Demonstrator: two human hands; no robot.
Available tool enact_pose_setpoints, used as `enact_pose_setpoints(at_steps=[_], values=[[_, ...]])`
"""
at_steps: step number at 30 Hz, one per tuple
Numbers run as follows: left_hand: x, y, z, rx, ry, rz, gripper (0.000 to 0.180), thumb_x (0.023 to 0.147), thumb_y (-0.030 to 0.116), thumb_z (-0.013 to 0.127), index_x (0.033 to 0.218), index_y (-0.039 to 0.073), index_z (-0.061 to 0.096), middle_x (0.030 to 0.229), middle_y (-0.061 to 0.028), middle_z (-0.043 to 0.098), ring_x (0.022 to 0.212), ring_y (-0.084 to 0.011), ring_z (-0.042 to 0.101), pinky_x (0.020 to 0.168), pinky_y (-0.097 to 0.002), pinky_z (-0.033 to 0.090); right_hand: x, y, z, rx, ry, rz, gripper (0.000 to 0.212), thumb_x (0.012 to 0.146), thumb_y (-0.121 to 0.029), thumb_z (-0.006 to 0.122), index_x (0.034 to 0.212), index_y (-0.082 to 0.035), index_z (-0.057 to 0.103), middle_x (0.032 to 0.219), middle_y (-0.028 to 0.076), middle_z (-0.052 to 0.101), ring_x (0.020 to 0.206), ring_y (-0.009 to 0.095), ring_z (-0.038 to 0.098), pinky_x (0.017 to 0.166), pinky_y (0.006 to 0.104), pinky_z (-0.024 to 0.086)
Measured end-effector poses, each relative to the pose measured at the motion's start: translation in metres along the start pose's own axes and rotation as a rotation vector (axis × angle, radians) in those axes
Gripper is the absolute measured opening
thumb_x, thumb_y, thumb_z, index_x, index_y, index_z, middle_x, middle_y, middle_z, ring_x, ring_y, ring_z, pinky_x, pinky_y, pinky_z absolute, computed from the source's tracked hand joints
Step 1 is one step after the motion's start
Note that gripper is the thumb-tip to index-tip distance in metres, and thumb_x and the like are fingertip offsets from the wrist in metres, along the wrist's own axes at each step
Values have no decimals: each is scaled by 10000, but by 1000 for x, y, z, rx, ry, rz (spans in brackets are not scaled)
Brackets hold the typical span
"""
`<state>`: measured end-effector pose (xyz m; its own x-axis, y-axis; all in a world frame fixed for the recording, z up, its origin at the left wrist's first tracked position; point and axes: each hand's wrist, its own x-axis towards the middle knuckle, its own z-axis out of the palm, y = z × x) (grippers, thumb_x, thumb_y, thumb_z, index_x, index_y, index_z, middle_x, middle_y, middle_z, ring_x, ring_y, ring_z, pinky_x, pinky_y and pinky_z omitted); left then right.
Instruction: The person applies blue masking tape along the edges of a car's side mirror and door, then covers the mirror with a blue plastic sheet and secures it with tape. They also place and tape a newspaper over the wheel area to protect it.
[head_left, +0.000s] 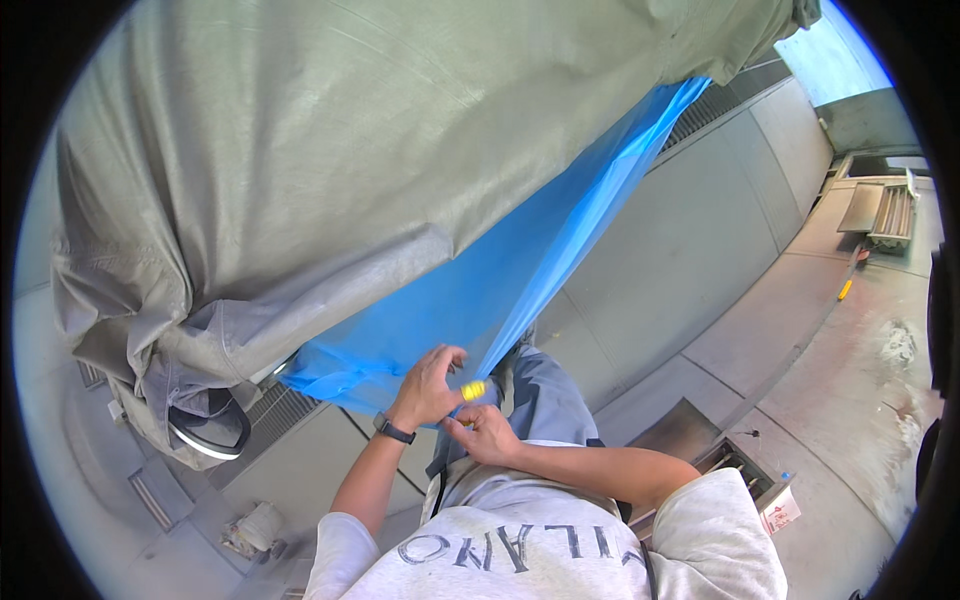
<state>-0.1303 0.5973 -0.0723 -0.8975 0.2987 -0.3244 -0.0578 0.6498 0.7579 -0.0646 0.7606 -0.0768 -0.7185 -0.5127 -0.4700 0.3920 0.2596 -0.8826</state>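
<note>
A translucent blue plastic sheet point(480, 265) hangs from under a large grey-green cover point(330, 130) and narrows toward my hands. Its lower corner is bunched where my right hand point(487, 436) closes, with the thumb pointing left. My left hand point(425, 388), wearing a dark wrist band point(393, 428), lies just above, fingers curved and apart against the sheet. Between the two hands is a small ribbed yellow piece point(473, 390), near the left thumb. A second bit of yellow shows at the right thumb, mostly covered, so its kind is unclear.
A dark shoe point(210, 430) with a white sole edge shows under the cover's left end. Open floor pits with metal frames point(735, 465) lie at right, near a long bar with a yellow end point(845, 290). A slatted grate point(715, 105) runs along the floor behind the sheet.
</note>
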Motion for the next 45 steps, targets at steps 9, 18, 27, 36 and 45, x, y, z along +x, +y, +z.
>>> enact_pose_setpoints(at_steps=[9,18,27,36,45], values=[[-22,58,-20,436,9,188,180,847,227,702,906,70,637,721,-179,676,696,-411,677,600,-523,493,-12,-34,-4,-110,72,-9,259,963,-254,644,1000,-20,749,816,260,687,734,424,677,675,455,533],[-40,51,21,411,116,528,67,895,142,600,896,75,603,668,-115,648,654,-326,684,563,-465,513,-24,11,-127,-316,70,288,443,997,-445,566,1157,-79,756,1043,82,749,918,183,707,801,373,544],[-48,40,70,573,67,573,63,899,132,581,853,93,598,670,-76,650,658,-263,683,609,-415,513,73,18,-276,-360,611,564,528,955,-546,657,947,-27,751,826,50,687,718,145,635,648,335,496],[-55,54,66,367,167,179,265,907,141,590,1147,79,686,714,-101,668,676,-308,669,622,-428,524,-25,-27,-311,-81,557,346,339,990,-344,691,851,-35,705,765,38,662,694,130,582,684,311,463],[-37,92,31,576,209,86,340,834,101,643,1166,87,716,1070,-56,689,1093,-249,644,921,-426,529,-64,-51,-303,226,529,288,350,1012,-301,684,751,-72,645,749,32,654,730,111,576,729,290,446]])
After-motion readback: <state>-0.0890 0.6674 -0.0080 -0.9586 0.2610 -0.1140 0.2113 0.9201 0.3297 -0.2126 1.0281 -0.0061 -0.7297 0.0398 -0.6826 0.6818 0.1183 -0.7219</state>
